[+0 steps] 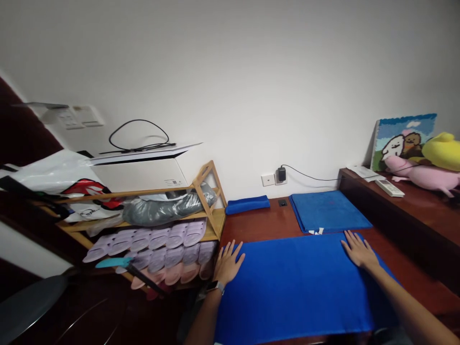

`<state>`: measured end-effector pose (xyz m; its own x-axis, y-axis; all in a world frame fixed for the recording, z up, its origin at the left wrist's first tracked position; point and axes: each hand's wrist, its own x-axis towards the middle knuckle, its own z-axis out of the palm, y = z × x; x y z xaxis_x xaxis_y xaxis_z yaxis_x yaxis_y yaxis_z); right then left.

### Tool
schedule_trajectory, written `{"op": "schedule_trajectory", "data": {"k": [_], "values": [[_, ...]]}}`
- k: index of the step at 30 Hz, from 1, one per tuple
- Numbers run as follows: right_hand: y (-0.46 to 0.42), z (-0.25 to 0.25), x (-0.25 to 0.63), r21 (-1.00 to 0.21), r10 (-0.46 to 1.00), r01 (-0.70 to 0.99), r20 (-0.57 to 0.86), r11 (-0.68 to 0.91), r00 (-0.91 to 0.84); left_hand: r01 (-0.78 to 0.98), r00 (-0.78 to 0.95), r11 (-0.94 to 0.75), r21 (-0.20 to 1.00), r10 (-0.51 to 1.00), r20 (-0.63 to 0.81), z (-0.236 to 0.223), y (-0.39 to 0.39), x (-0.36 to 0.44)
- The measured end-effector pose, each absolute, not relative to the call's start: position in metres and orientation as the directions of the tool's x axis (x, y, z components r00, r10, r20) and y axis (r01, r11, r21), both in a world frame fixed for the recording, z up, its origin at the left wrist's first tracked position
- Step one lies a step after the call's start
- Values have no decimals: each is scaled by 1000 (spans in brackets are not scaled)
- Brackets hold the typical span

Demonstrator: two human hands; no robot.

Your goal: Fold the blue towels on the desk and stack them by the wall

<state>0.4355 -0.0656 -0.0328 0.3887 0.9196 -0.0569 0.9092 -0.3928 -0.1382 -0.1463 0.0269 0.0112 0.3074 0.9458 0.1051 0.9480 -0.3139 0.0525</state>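
Observation:
A bright blue cloth (294, 282) lies spread flat over the front of the reddish-brown table (251, 225). At the cloth's far left corner rests my left hand (228, 263), palm down with fingers apart; a watch (215, 286) is on that wrist. My right hand (357, 250) lies flat on the far right corner, fingers stretched out. Behind the spread cloth is a stack of folded blue cloth (330, 210), with small white tags at its near edge. A narrow folded blue cloth (247, 204) sits by the wall at the back left.
On the left stands a wooden rack (213, 218) with several slippers (161, 237), bagged items and a white box (143, 175). A plugged-in adapter (282, 173) trails a cable rightward. The raised right ledge holds a remote (390, 188), a pink plush toy (424, 177) and a picture (402, 143).

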Motion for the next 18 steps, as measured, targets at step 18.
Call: {"op": "schedule_trajectory", "data": {"k": [18], "values": [[-71,-67,507,-251,936,910,37,-331,351,953,287,-294,76,954,89,1,45,-162]]}}
